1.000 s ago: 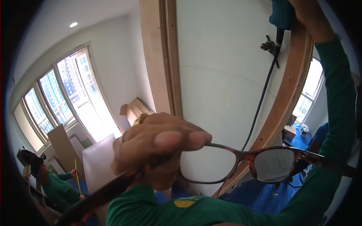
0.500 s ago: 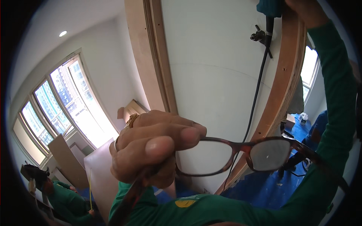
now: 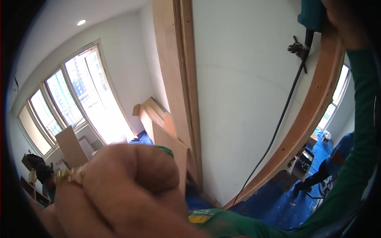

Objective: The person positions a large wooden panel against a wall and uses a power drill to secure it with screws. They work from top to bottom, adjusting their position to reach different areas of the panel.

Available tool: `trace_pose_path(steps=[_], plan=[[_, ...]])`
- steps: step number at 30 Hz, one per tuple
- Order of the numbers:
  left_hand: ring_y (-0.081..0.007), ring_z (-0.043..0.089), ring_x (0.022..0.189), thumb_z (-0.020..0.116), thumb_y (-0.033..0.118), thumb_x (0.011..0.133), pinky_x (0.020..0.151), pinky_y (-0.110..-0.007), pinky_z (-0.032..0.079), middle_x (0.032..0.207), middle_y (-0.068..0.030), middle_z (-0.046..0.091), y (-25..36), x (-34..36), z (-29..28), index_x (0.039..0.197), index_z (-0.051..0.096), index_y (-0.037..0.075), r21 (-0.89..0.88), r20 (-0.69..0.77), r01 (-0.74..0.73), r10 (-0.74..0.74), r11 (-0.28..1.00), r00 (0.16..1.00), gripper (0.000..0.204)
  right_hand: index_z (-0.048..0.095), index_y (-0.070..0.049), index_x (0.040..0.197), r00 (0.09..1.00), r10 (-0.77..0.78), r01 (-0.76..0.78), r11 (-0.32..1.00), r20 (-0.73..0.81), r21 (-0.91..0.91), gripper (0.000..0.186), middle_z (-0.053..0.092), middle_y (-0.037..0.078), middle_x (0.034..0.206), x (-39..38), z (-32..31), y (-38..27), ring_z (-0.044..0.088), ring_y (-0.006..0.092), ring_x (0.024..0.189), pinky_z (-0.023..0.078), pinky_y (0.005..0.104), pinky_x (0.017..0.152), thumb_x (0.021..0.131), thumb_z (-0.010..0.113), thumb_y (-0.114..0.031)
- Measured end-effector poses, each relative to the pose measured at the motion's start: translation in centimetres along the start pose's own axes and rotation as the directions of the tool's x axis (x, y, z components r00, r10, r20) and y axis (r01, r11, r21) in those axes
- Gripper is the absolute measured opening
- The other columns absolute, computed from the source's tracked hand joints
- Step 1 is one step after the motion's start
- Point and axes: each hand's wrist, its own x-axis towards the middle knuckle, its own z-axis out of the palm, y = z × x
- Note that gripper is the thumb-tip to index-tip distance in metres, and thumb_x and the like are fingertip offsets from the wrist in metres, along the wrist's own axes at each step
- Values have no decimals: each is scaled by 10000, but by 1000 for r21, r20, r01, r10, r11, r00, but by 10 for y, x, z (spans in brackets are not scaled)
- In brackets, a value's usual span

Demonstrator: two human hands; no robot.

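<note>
Very close at the lower left is my left hand (image 3: 131, 186), blurred. Its fingers are curled closed, and what they hold, if anything, is hidden; a gold-coloured ring or band (image 3: 69, 175) shows on it. At the upper right my raised right hand (image 3: 346, 23) is wrapped against a teal corded power tool (image 3: 310, 16), most of which lies beyond the picture's edge. From its handle a black cord (image 3: 283, 117) runs down. A small dark metal T-shaped piece (image 3: 295, 48) hangs beside the cord. The eyeglasses cannot be seen now.
A wooden frame (image 3: 174, 59) borders a white panel (image 3: 238, 99). Cut boards (image 3: 170, 142) lean at left behind my left hand, near bright windows (image 3: 55, 103). Blue sheeting (image 3: 274, 198) covers the floor. Another person in dark trousers (image 3: 321, 174) is at the right.
My left hand has come closer and lower left, and the eyeglasses it held have gone out of view. The view has shifted, so the panel and power tool appear farther right and lower.
</note>
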Motion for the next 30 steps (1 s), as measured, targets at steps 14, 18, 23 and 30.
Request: trace_pose_path(steps=[14, 18, 23, 30], plan=[[-233, 618, 1227, 809, 155, 935, 1034, -391, 524, 1296, -118, 626, -17, -12, 5, 1274, 593, 32, 112, -20, -19, 21, 993, 1000, 420, 648, 65, 1187, 998, 69, -69, 997, 5, 34, 466, 684, 111, 928, 0, -1, -7, 663, 132, 654, 572, 245, 585, 980, 692, -350], [-263, 617, 1282, 809, 168, 950, 1072, -428, 523, 1386, -152, 602, -33, -5, -10, 1372, 542, -3, 206, -23, -7, 11, 978, 1000, 527, 639, 57, 1201, 995, 90, -91, 995, 43, 34, 454, 686, 115, 937, 6, -2, -4, 671, 137, 646, 583, 251, 589, 982, 693, -338], [-300, 615, 1352, 809, 184, 969, 1121, -475, 521, 1497, -195, 573, -160, -38, -70, 1493, 479, -45, 586, -131, 419, -429, 694, 894, 660, 629, 59, 1177, 973, 231, -227, 970, 30, -88, 383, 698, 136, 950, 15, -18, -12, 690, 145, 652, 601, 259, 583, 999, 678, -277], [-588, 120, 1580, 897, 646, 720, 1297, -588, 217, 1707, -395, 50, -271, -75, -155, 1708, -64, 79, 801, -335, 594, -877, -72, 344, 1490, 627, 112, 1061, 919, 372, -351, 923, -134, 156, 329, 695, 168, 833, 82, -14, -13, 691, 208, 600, 584, 320, 499, 994, 714, -199]])
